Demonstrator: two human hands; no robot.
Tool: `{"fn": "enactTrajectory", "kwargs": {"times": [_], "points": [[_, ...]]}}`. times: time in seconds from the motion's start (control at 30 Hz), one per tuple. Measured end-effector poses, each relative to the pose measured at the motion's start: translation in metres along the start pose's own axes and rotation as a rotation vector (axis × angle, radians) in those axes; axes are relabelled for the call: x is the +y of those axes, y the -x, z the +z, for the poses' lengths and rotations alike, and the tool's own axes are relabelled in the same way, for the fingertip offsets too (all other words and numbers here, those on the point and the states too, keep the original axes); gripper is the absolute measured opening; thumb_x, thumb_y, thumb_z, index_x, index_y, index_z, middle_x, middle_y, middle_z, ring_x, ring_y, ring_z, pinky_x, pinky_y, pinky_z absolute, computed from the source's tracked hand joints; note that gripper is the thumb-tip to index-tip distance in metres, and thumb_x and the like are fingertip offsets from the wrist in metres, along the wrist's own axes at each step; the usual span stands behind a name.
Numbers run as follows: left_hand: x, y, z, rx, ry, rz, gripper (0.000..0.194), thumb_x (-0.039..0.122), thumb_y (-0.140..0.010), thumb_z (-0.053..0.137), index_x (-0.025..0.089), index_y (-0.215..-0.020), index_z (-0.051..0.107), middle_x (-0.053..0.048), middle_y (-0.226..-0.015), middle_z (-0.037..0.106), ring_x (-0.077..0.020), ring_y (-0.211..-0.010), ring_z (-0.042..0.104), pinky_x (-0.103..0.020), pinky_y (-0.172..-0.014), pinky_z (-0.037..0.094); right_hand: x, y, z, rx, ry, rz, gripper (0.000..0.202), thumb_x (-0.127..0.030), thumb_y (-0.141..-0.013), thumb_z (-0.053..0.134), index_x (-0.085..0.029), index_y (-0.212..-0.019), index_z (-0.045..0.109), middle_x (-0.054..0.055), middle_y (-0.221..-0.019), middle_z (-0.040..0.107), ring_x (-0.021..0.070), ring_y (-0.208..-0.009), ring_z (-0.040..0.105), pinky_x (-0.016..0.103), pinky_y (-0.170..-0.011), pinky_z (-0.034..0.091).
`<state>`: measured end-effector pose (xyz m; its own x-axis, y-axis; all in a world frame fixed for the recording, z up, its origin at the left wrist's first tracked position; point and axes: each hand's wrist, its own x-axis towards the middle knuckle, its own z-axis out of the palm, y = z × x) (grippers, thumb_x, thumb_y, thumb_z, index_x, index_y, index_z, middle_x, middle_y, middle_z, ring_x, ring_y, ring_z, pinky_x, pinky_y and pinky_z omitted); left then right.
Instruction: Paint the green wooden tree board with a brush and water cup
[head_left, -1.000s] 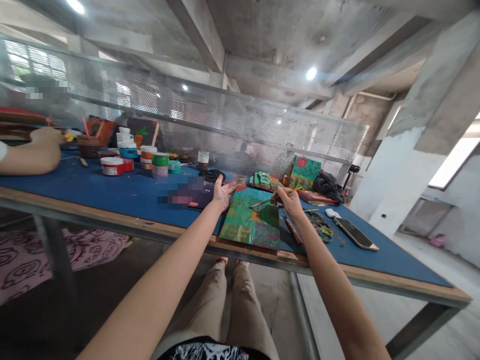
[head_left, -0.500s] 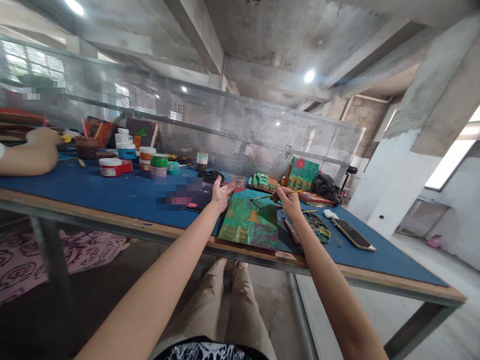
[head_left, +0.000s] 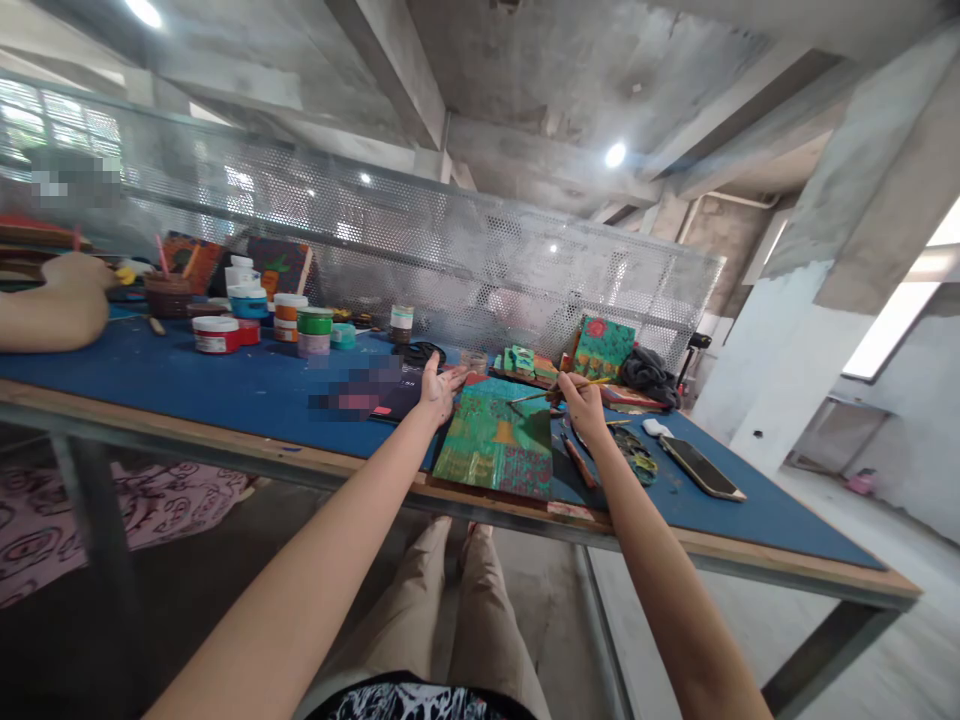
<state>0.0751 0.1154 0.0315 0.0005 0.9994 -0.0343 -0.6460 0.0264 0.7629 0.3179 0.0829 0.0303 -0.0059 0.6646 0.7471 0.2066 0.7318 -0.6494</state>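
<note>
A small painted panel in greens, yellow and dark red lies flat near the table's front edge. At its upper left edge rests my left hand, fingers stretched out and holding nothing. My right hand is closed round a thin paintbrush, over the panel's right side. The brush tip points left, at or just above the green upper part; contact cannot be made out. Beneath my right wrist, beside the panel, lies a brown-handled tool. A paint-smeared palette is to its right.
A phone lies on the right. Behind the panel are a clear cup and a flower painting. Several paint jars stand on the left, with another person's arm at the far left. A mesh partition runs behind the table.
The brush tip has shifted slightly right and down over the panel. My left hand keeps its place, and the whole view has moved a little.
</note>
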Motion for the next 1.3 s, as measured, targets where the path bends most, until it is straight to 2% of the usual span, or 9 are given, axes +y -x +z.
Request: {"fn": "enactTrajectory", "kwargs": {"times": [0.37,0.6,0.93,1.07,1.3], "points": [[-0.002,-0.006,-0.004,-0.013,-0.013,-0.010,0.061,0.061,-0.086,0.030,0.010,-0.094,0.062,-0.011,-0.068,0.069,-0.0211,-0.060,0.063,-0.029,-0.057,0.048,0.006,-0.001,-0.014,0.147,0.057,-0.020,0.046,-0.056,-0.082,0.052,-0.019,-0.054,0.055,-0.003,-0.046,0.050,0.0111,-0.046,0.046,0.024,-0.048,0.035],[-0.003,-0.009,-0.007,-0.017,-0.036,-0.013,0.061,0.062,-0.085,0.030,0.010,-0.087,0.063,-0.011,-0.070,0.069,-0.0200,-0.061,0.063,-0.029,-0.056,0.047,0.005,-0.001,-0.013,0.066,-0.006,0.023,0.049,-0.060,-0.079,0.054,-0.019,-0.052,0.057,-0.001,-0.046,0.053,0.0113,-0.041,0.047,0.025,-0.044,0.038],[-0.002,-0.006,-0.006,0.000,-0.058,-0.014,0.061,0.063,-0.084,0.031,0.011,-0.086,0.063,-0.011,-0.073,0.068,-0.0206,-0.062,0.062,-0.030,-0.057,0.046,0.004,0.000,-0.014,0.082,-0.045,0.035,0.047,-0.057,-0.079,0.057,-0.019,-0.053,0.056,-0.002,-0.044,0.052,0.0112,-0.040,0.048,0.024,-0.043,0.038],[-0.002,-0.005,-0.004,0.017,-0.067,-0.015,0.059,0.062,-0.085,0.031,0.012,-0.087,0.062,-0.011,-0.073,0.067,-0.0207,-0.061,0.061,-0.029,-0.055,0.046,0.001,-0.003,-0.002,0.068,-0.097,0.022,0.047,-0.061,-0.079,0.054,-0.020,-0.056,0.055,-0.002,-0.045,0.053,0.0113,-0.041,0.048,0.024,-0.043,0.040],[-0.004,-0.009,-0.008,0.010,-0.089,-0.029,0.059,0.064,-0.083,0.031,0.013,-0.084,0.062,-0.012,-0.073,0.067,-0.0220,-0.062,0.061,-0.030,-0.053,0.044,-0.016,0.001,0.040,-0.153,-0.163,0.016,0.048,-0.065,-0.073,0.059,-0.019,-0.060,0.061,0.001,-0.052,0.058,0.0138,-0.046,0.054,0.028,-0.048,0.047]]}}
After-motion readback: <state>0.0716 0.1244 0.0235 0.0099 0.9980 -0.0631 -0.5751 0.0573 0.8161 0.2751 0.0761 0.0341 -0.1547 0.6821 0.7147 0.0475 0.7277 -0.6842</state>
